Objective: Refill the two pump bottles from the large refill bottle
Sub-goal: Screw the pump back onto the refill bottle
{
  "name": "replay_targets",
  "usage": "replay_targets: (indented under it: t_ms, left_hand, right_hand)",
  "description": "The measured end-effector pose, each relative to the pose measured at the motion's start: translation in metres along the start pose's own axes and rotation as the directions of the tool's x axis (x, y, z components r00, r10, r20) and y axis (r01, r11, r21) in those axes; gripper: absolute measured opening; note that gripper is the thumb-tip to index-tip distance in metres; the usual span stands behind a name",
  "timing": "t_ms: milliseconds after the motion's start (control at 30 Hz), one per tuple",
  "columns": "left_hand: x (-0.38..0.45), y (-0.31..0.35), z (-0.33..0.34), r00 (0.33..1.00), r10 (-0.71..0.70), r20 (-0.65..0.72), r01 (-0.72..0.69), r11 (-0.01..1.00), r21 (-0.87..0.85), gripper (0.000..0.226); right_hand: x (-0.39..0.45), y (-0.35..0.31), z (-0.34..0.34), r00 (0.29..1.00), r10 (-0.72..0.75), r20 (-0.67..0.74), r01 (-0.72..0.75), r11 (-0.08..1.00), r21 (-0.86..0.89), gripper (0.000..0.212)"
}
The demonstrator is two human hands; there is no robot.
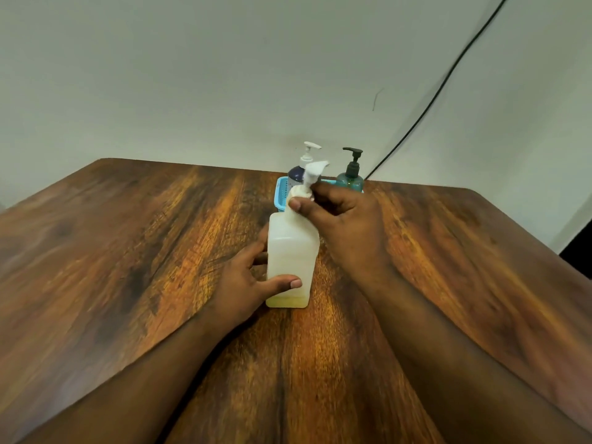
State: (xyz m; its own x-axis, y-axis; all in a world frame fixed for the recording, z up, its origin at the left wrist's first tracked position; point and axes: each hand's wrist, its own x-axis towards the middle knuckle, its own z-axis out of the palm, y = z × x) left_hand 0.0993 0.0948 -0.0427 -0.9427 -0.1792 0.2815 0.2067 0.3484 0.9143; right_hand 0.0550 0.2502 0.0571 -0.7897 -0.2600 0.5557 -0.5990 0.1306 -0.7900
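A translucent white pump bottle stands upright on the wooden table, with a thin layer of yellowish liquid at its bottom. My left hand grips its lower body, thumb across the front. My right hand pinches the white pump collar at the neck; the pump head sticks up above my fingers. Behind, a dark blue bottle with a white pump and a teal bottle with a black pump stand in a light blue basket.
The table's far edge meets a pale wall just behind the basket. A black cable runs down the wall to the table's back edge at the right. A dark object shows at the far right edge.
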Motion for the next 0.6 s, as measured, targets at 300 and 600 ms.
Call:
replay_targets:
  t_ms: [300,600]
  left_hand:
    - [0.021,0.013,0.029,0.996,0.014,0.087,-0.007,0.997,-0.076,0.09]
    - [0.031,0.01,0.056,0.999,0.008,0.039,-0.003,0.992,-0.127,0.097]
  right_hand:
    - [0.007,0.029,-0.013,0.984,0.086,-0.155,-0.101,0.991,-0.091,0.028]
    - [0.009,0.027,-0.019,0.955,0.01,-0.296,-0.042,0.994,-0.1,0.03]
